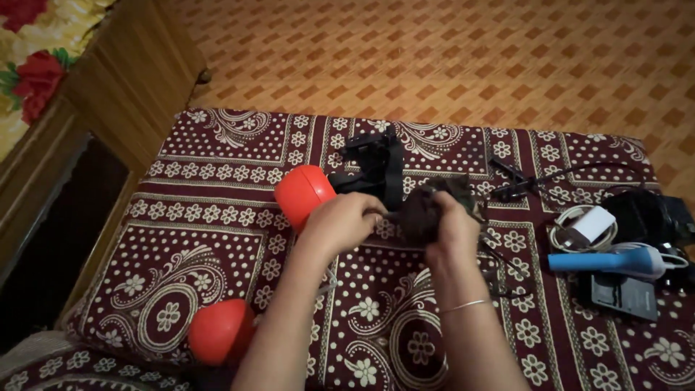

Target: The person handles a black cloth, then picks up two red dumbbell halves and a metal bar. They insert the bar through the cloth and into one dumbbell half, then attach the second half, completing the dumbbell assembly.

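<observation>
A: Head view. What do your hands have?

B: Your left hand [339, 221] is curled shut; its grip closes on a thin dark stem that runs toward the dark bundle [427, 210]. Your right hand [452, 226] wraps that same bundle from the right, fingers closed over its top. The bundle looks like dark cloth or strap; its exact kind you cannot tell.

A: Where does it sit?

B: It is held between both hands, above the middle of the maroon patterned mat [217, 232] spread on the floor. Whether its underside touches the mat is hidden by your hands.

A: Nearest things?

B: An orange-red rounded object [302, 194] lies just beside your left hand, on its far left side. A second orange-red one [219, 329] lies near your left forearm, at the mat's near edge. A black strap assembly [378, 163] sits just beyond your hands, touching the first orange piece as far as you can see.

A: And to your right?

B: A black clip with a cable [515, 181] lies further out. Well apart from the hands: a white adapter on coiled white cable [590, 226], a blue-handled tool [604, 262], a flat dark grey device [624, 295] under it, and a black pouch [651, 213] at the mat's edge.

A: Surroundings?

B: A wooden bed frame [123, 87] stands left, with floral bedding [32, 65] on top. The tiled floor [470, 58] lies beyond the mat. A thin bangle [465, 305] circles your right wrist.
</observation>
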